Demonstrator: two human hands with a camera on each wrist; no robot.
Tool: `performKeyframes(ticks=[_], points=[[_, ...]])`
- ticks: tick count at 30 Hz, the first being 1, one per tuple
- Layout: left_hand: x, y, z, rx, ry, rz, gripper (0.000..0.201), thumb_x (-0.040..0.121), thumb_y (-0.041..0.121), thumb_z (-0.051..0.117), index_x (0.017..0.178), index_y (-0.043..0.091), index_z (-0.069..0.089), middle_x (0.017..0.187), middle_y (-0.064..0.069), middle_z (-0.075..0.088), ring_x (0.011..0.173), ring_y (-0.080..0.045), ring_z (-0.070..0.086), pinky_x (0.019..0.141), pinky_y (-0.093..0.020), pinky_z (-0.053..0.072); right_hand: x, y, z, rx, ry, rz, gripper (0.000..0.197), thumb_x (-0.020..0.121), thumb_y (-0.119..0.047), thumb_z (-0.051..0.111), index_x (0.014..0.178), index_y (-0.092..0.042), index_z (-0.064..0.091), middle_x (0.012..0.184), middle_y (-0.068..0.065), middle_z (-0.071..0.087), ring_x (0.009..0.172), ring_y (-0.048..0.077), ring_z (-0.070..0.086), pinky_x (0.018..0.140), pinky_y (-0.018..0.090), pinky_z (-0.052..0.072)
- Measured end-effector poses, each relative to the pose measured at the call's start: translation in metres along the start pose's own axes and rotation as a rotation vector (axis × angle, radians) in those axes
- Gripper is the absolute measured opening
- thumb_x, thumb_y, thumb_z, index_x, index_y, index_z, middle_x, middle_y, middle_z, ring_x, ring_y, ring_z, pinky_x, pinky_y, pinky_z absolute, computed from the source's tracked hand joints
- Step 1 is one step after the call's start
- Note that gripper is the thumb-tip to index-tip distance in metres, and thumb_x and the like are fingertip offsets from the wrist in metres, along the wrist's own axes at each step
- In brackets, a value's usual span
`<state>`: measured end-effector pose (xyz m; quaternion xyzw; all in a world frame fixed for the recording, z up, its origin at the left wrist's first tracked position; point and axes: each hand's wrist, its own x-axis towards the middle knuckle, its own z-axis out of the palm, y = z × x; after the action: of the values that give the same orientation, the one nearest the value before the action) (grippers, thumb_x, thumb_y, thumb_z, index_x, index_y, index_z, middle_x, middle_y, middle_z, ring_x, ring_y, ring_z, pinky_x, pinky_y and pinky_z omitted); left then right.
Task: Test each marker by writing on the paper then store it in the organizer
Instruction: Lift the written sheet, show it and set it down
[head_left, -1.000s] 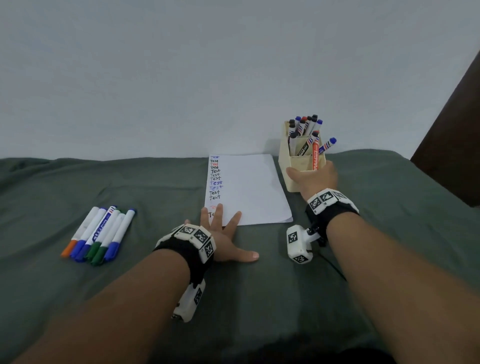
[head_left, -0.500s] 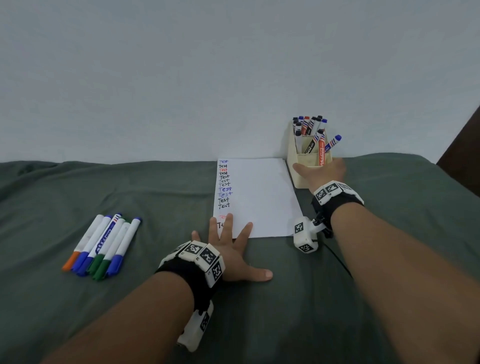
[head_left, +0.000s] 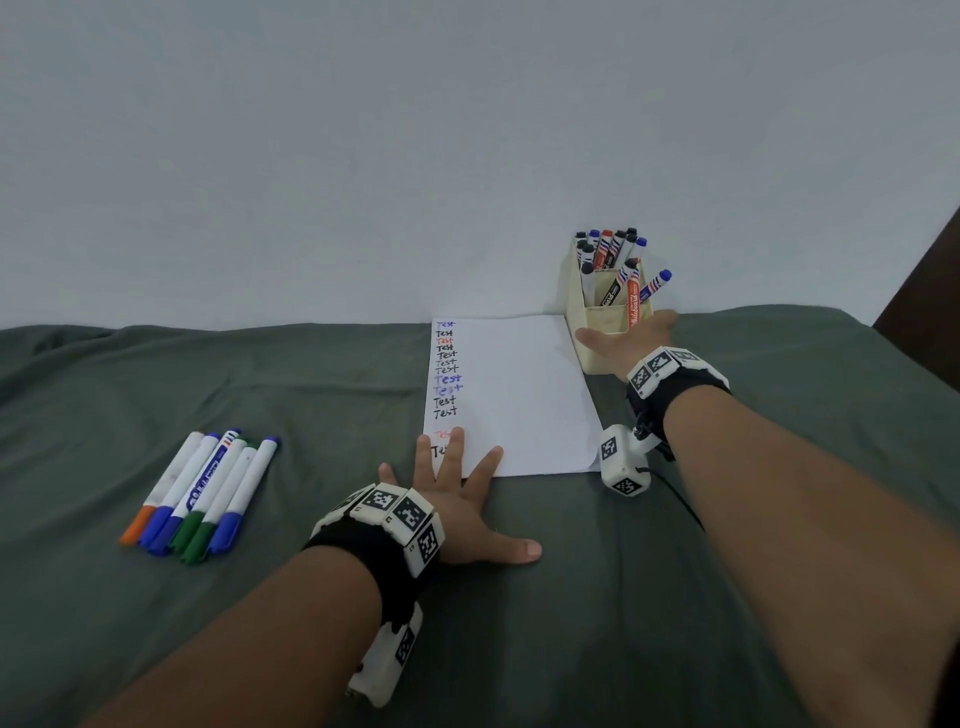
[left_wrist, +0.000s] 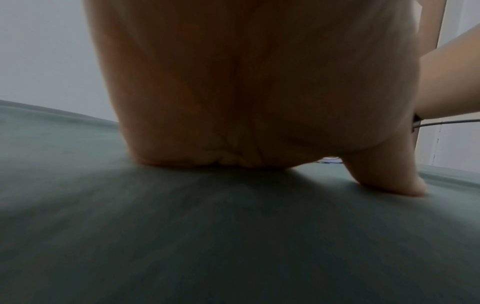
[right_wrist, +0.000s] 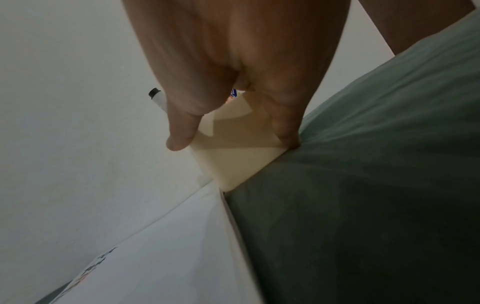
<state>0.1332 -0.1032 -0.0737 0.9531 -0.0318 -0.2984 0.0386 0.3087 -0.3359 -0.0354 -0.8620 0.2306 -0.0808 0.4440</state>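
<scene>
A white paper (head_left: 519, 395) with a column of "Test" words lies on the green cloth. My left hand (head_left: 457, 483) lies flat with spread fingers, fingertips pressing the paper's near left corner; the left wrist view shows only its palm (left_wrist: 259, 82) on the cloth. At the paper's far right corner stands a cream organizer (head_left: 605, 318) with several capped markers (head_left: 608, 249) in it. My right hand (head_left: 628, 343) grips its front, thumb on the left side and fingers on the right, as the right wrist view shows on the organizer (right_wrist: 233, 164). Several loose markers (head_left: 208, 488) lie at the left.
A pale wall runs directly behind the organizer and the paper's far edge. Green cloth (head_left: 727, 623) covers the whole surface. A dark panel (head_left: 930, 312) stands at the far right. A thin cable runs from my right wrist camera (head_left: 623, 462).
My right hand on the organizer has edged slightly back toward the wall. The left hand stays flat on the paper's corner, and the head view has shifted a little.
</scene>
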Motion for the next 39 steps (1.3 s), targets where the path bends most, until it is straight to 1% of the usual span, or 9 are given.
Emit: performKeyframes(ticks=[7,10,12,15,20,24,28,35,39], points=[[-0.002,0.001,-0.001,0.005,0.0,-0.001,0.13,0.036,0.107,0.034,0.136,0.057,-0.032,0.145,0.011,-0.05,0.136,-0.028,-0.045,0.103,-0.069,-0.021,0.0,0.007,0.002,0.017,-0.021,0.017,0.105,0.065,-0.048,0.091,0.136,-0.008,0.025,0.112,0.006,0.045,0.1,0.027,0.054,0.079,0.038,0.047],[-0.003,0.001,-0.002,0.004,-0.001,-0.002,0.129,0.039,0.106,0.036,0.138,0.056,-0.03,0.147,0.01,-0.049,0.137,-0.028,-0.044,0.104,-0.069,-0.02,-0.013,0.012,0.001,-0.015,-0.07,0.026,0.125,0.069,-0.042,0.091,0.153,-0.008,0.005,0.142,0.013,0.039,0.131,0.033,0.048,0.105,0.047,0.045],[-0.003,0.001,-0.003,0.005,0.001,-0.002,0.129,0.039,0.106,0.036,0.139,0.056,-0.029,0.148,0.009,-0.048,0.137,-0.028,-0.043,0.104,-0.07,-0.02,-0.028,0.017,-0.002,-0.027,-0.091,-0.002,0.129,0.07,-0.036,0.091,0.156,-0.006,0.0,0.154,0.014,0.032,0.139,0.033,0.042,0.114,0.048,0.039],[-0.003,0.002,-0.003,0.011,0.006,-0.004,0.13,0.038,0.106,0.036,0.139,0.056,-0.028,0.149,0.009,-0.046,0.138,-0.029,-0.042,0.105,-0.071,-0.018,-0.059,0.024,-0.013,-0.097,-0.166,-0.084,0.123,0.073,-0.035,0.09,0.156,-0.003,0.004,0.158,0.017,0.026,0.145,0.034,0.032,0.118,0.049,0.033],[-0.003,0.001,-0.003,0.018,0.035,-0.006,0.132,0.034,0.107,0.033,0.14,0.056,-0.027,0.152,0.008,-0.043,0.141,-0.03,-0.037,0.106,-0.072,-0.014,-0.121,0.02,-0.026,-0.479,-0.368,-0.296,0.112,0.087,-0.055,0.071,0.162,-0.013,-0.001,0.169,0.014,-0.004,0.156,0.035,-0.001,0.124,0.052,0.016],[-0.007,-0.001,-0.003,-0.017,0.098,0.016,0.135,0.036,0.106,0.038,0.142,0.053,-0.027,0.154,0.008,-0.04,0.142,-0.029,-0.036,0.108,-0.071,-0.011,-0.161,0.023,-0.014,-0.752,-0.509,-0.597,0.097,0.092,-0.065,0.056,0.162,-0.02,0.007,0.17,0.007,-0.001,0.155,0.035,-0.007,0.122,0.055,0.013],[-0.014,-0.014,-0.005,-0.106,0.297,0.055,0.143,0.033,0.102,0.047,0.142,0.049,-0.03,0.152,0.011,-0.041,0.141,-0.026,-0.038,0.109,-0.071,-0.009,-0.182,0.033,0.0,-0.843,-0.56,-0.631,0.093,0.092,-0.069,0.05,0.162,-0.023,0.008,0.171,0.007,-0.005,0.155,0.034,-0.011,0.123,0.054,0.008],[-0.039,-0.101,-0.015,-0.059,0.513,-0.197,0.115,0.06,0.095,0.044,0.152,0.044,-0.002,0.164,0.003,-0.012,0.15,-0.031,-0.013,0.113,-0.066,0.007,-0.186,0.041,0.004,-0.939,-0.582,-0.563,0.093,0.089,-0.08,0.04,0.16,-0.025,0.015,0.169,0.007,0.004,0.154,0.035,0.005,0.123,0.056,0.015],[-0.052,-0.161,-0.024,-0.071,0.549,-0.383,0.118,0.066,0.089,0.05,0.155,0.033,-0.003,0.164,-0.01,0.002,0.15,-0.035,0.001,0.118,-0.057,0.014,-0.188,0.041,0.007,-0.941,-0.54,-0.566,0.092,0.087,-0.081,0.042,0.158,-0.025,0.022,0.167,0.007,0.013,0.152,0.035,0.015,0.121,0.055,0.019]])
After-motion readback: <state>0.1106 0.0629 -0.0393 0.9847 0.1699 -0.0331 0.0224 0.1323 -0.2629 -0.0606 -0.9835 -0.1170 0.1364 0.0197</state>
